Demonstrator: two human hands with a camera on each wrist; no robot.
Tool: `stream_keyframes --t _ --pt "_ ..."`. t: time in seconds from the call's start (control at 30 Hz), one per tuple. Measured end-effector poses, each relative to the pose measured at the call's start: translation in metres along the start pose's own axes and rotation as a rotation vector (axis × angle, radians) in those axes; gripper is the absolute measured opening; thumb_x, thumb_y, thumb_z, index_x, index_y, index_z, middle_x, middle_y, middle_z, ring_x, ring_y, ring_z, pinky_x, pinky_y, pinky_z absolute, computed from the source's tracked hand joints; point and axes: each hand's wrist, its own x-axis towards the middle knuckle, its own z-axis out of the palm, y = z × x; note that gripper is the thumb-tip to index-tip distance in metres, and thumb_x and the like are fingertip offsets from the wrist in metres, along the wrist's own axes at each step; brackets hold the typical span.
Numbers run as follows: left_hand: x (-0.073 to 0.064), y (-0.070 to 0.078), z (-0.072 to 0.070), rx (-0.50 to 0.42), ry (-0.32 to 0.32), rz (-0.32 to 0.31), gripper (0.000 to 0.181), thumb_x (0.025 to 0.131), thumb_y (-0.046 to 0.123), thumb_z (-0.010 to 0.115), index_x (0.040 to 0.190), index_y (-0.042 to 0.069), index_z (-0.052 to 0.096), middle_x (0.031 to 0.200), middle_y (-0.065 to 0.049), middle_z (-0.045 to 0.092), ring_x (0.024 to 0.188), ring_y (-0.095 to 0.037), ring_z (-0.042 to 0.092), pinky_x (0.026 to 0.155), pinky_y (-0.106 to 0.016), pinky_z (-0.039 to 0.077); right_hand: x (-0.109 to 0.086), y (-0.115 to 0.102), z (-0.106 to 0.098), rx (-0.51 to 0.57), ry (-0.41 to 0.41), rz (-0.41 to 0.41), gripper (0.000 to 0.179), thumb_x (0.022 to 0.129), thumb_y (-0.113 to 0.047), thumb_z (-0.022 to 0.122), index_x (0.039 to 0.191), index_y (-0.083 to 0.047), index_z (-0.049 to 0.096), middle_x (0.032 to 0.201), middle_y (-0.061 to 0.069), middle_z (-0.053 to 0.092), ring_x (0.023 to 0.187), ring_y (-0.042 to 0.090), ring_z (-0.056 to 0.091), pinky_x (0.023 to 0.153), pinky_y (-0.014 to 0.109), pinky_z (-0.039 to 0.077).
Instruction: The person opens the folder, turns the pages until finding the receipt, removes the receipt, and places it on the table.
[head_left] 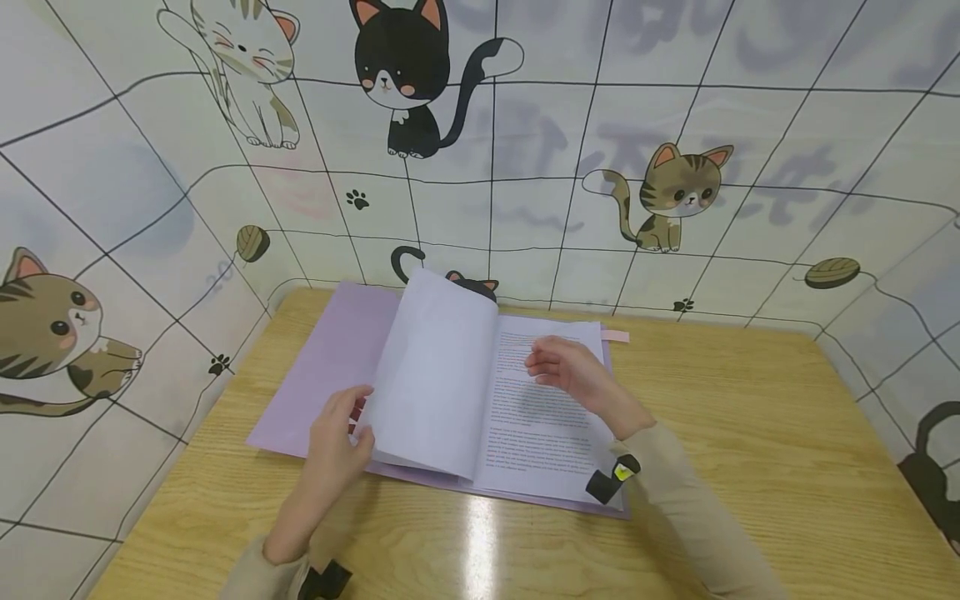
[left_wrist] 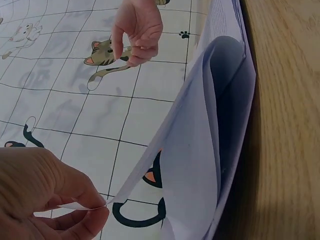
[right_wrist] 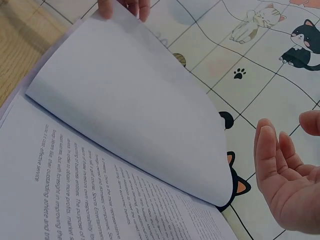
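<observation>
A purple folder [head_left: 322,367] lies spread on the table with printed pages [head_left: 547,433] inside. My left hand [head_left: 339,442] pinches the outer edge of a lifted sheet [head_left: 438,375] between thumb and fingers, as the left wrist view shows. The sheet, blank on the side facing up, curves over toward the left half of the folder. Above the printed right-hand page hovers my right hand [head_left: 573,375], fingers loosely bent and nothing between them. In the right wrist view the right hand [right_wrist: 287,185] appears beside the raised sheet [right_wrist: 135,105].
The wooden table [head_left: 750,433] extends to both sides of the folder. Behind it stands a wall covering [head_left: 540,208] with a grid and cartoon cats. A pink tab [head_left: 617,336] sticks out from the folder's right edge.
</observation>
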Motion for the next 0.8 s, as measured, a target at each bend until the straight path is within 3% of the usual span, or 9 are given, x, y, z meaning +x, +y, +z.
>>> stream_keyframes --t 0.17,0.33,0.8 --pt "-0.005 -0.011 0.001 0.012 -0.040 -0.043 0.042 0.059 -0.027 0.059 0.098 -0.010 0.060 0.087 -0.019 0.056 0.071 -0.024 0.052 0.055 -0.027 0.049 -0.001 0.002 -0.009 0.015 0.014 0.008 0.012 0.098 -0.016 0.045 0.094 -0.009 0.055 0.087 0.003 0.063 0.079 0.014 0.062 0.072 0.023 0.052" --pt "-0.008 -0.018 0.002 0.031 -0.107 -0.124 0.034 0.062 -0.024 0.058 0.092 -0.009 0.063 0.088 -0.020 0.055 0.073 -0.025 0.051 0.057 -0.031 0.048 -0.002 0.003 -0.016 0.022 0.028 0.009 0.012 0.098 -0.016 0.046 0.095 -0.009 0.055 0.087 0.003 0.063 0.079 0.014 0.062 0.072 0.023 0.052" --pt "-0.013 -0.036 0.006 0.061 -0.237 -0.291 0.028 0.067 -0.019 0.058 0.093 -0.013 0.064 0.091 -0.023 0.055 0.075 -0.027 0.052 0.061 -0.034 0.046 -0.003 0.005 -0.031 0.038 0.046 0.012 0.014 0.098 -0.014 0.044 0.094 -0.010 0.056 0.088 0.002 0.063 0.082 0.013 0.061 0.080 0.027 0.051"
